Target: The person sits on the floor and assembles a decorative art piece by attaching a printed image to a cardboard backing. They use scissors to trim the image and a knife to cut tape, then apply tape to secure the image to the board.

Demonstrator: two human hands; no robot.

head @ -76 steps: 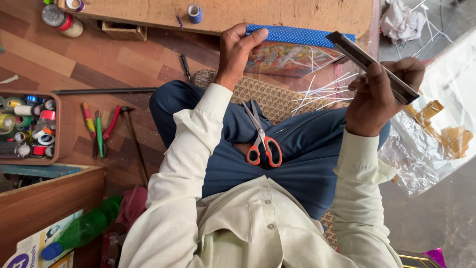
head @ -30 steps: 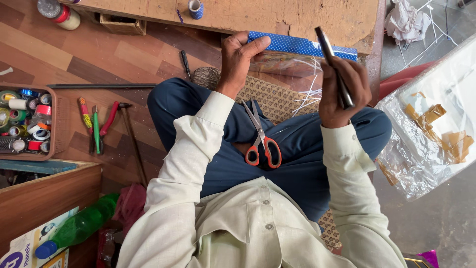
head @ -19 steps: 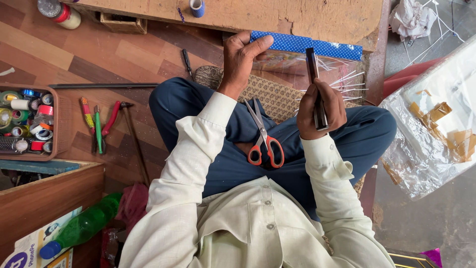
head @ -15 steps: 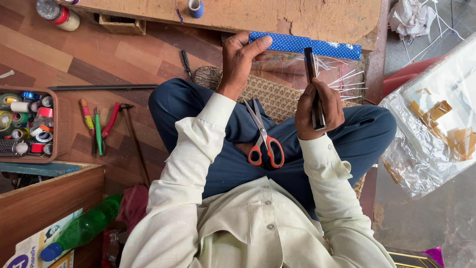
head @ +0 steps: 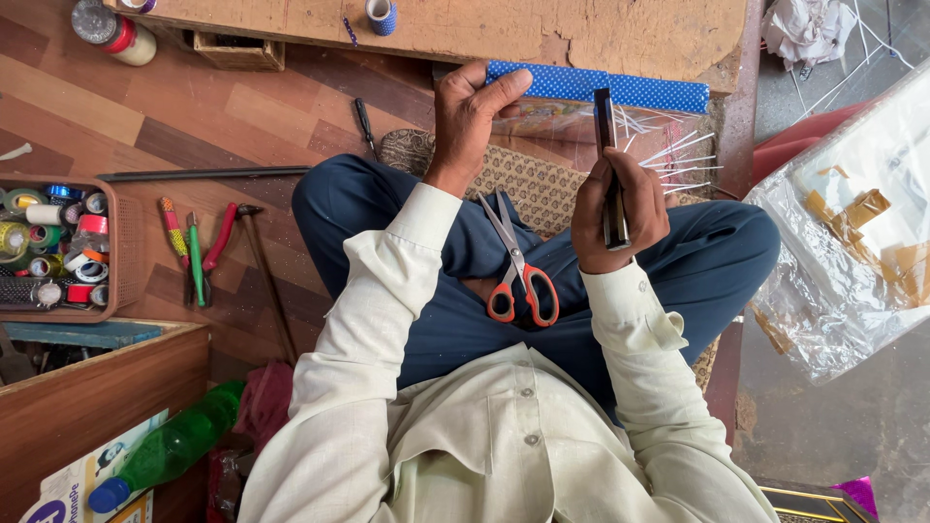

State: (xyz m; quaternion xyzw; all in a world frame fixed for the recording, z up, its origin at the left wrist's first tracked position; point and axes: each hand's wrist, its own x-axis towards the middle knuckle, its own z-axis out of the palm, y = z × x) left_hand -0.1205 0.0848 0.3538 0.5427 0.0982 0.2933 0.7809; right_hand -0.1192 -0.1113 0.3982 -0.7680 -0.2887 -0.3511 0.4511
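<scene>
The right hand (head: 618,208) is closed in a full fist grip round the lower part of a flat dark metal strip (head: 607,145). The strip's long axis runs straight up out of the grip, away from the body, and its free end reaches the blue white-dotted fabric roll (head: 620,89).

That roll lies crosswise, just beyond and above the grip. The left hand (head: 470,121) pinches its left end, thumb on top and fingers curled behind. So the strip stands roughly square to the roll, with the right hand nearer the roll's middle and the left at its end.

Thin white sticks (head: 668,155) fan out just right of the strip tip. Orange-handled steel scissors (head: 518,271) rest in the lap, below and left of the grip, touched by neither hand.
</scene>
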